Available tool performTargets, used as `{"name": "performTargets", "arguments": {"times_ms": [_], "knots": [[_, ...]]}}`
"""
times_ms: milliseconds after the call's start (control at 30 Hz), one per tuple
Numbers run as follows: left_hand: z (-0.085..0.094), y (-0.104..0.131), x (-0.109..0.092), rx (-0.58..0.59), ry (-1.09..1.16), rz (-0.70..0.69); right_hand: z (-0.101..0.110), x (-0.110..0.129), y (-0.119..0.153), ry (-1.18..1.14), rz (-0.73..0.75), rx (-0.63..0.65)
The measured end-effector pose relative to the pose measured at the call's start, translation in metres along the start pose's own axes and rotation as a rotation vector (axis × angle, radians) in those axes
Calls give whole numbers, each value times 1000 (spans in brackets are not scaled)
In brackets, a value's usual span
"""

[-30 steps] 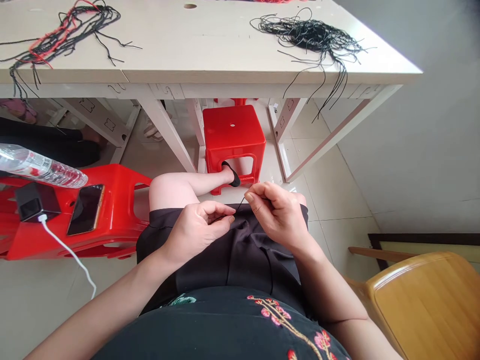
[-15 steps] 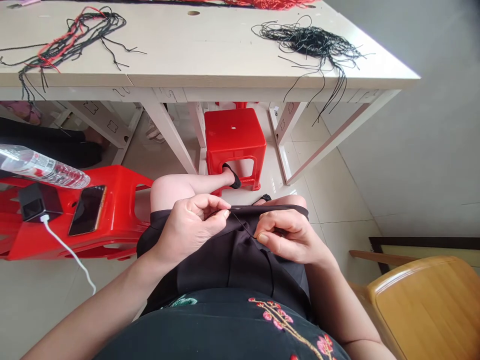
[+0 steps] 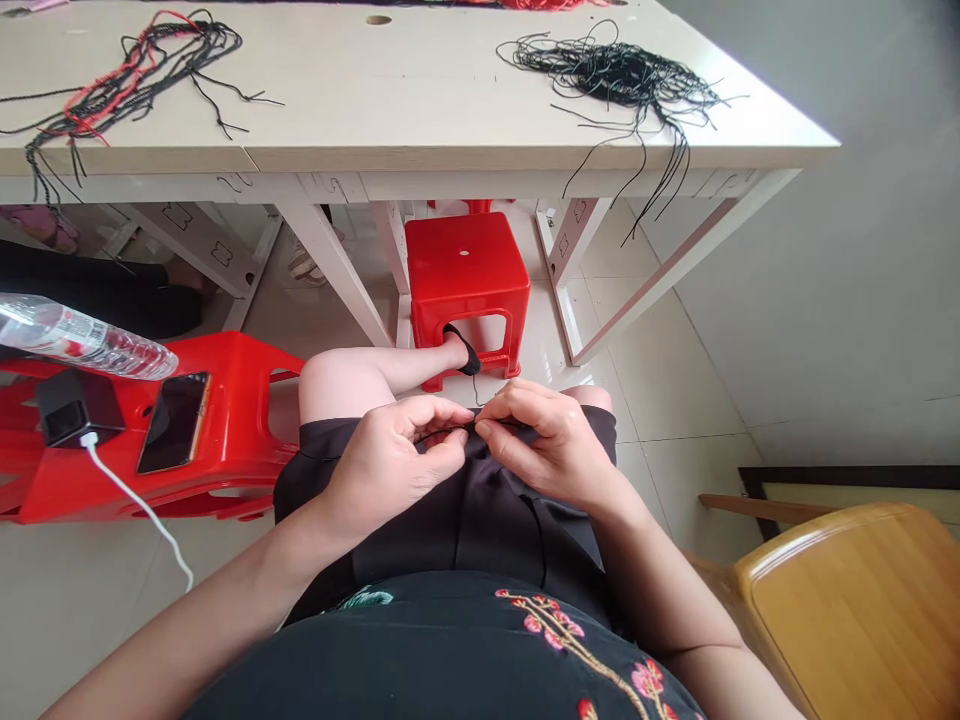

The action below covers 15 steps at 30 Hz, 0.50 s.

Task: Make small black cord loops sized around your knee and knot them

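Over my lap, my left hand and my right hand meet fingertip to fingertip. Both pinch a thin black cord, whose free end sticks up past the fingertips. Most of the cord is hidden by the fingers or blends into the black skirt beneath. On the table ahead lies a loose tangle of black cords. A bundle of black and red cords rests on its left part, with ends hanging over the edge.
The pale table crosses the front, with a red stool below it. Another red stool at left bears a bottle, a phone and a black charger with white cable. A wooden chair stands right.
My right hand has moved up and left to meet my left fingertips. The cord stretch between the hands is gone, and an end now points upward. My left hand has barely shifted.
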<state>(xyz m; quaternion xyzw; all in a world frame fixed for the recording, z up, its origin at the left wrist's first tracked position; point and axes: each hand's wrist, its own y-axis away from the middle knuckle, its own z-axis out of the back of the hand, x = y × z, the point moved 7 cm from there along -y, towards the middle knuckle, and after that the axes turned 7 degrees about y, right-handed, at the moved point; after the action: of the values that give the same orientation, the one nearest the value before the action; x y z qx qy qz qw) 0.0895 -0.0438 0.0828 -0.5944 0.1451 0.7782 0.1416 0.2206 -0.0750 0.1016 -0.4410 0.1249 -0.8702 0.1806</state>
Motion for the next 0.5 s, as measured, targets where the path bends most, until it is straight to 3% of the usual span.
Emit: {"name": "performTargets", "arguments": {"times_ms": [300, 500], "knots": [[6, 1, -7, -33, -184, -102, -8, -6, 0, -62, -71, 89], [-3, 2, 0, 50, -273, -92, -7, 0, -3, 28, -17, 61]]}}
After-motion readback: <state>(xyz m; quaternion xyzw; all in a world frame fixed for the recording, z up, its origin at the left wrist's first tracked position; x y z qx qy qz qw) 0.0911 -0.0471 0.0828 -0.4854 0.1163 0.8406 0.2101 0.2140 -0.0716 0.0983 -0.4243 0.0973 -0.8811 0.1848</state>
